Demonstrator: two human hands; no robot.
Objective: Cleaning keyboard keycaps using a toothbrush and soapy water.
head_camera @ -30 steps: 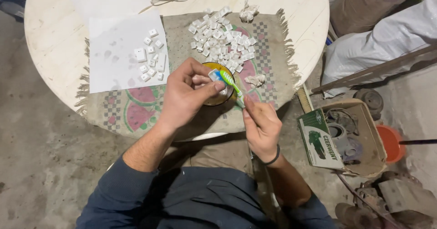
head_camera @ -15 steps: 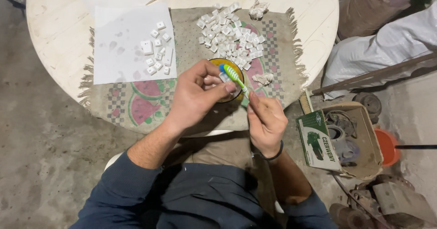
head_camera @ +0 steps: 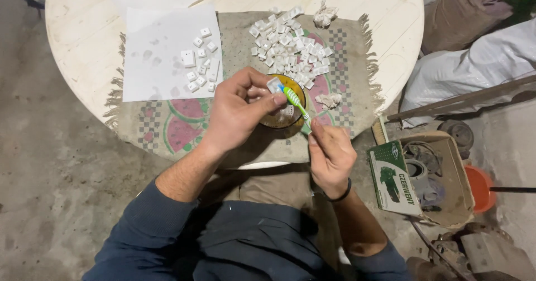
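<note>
While the left hand (head_camera: 237, 113) pinches one small white keycap (head_camera: 273, 84) between thumb and fingers, right over the amber bowl (head_camera: 285, 109), the right hand (head_camera: 330, 154) has its fingers pressed together around the handle of a green toothbrush (head_camera: 295, 103), bristle end up against the cap. So it looks like scrub-one-key-at-a-time work, held over the bowl so drips land there and not on the watermelon-pattern mat (head_camera: 184, 119).

My take on doing this bit well: keep the grip on the cap's edges so the face and the sides stay open to the bristles, use short light strokes, and turn the cap a little between strokes so the underside gets hit too. Too much push and that tiny thing probably pops out of the pinch and lands in the big pile of caps (head_camera: 290, 49) just behind the bowl, and good luck finding it again. The sheet of paper (head_camera: 162, 52) on the left of the counter (head_camera: 78, 30) with a handful of caps laid out seems like the sensible drop spot.

Versus a second ago: the pose is almost unchanged, both hands still over the bowl, brush still on the cap. The brush head sits a touch closer to the left thumb, and the camera view has shifted slightly. Piles and paper look untouched
</note>
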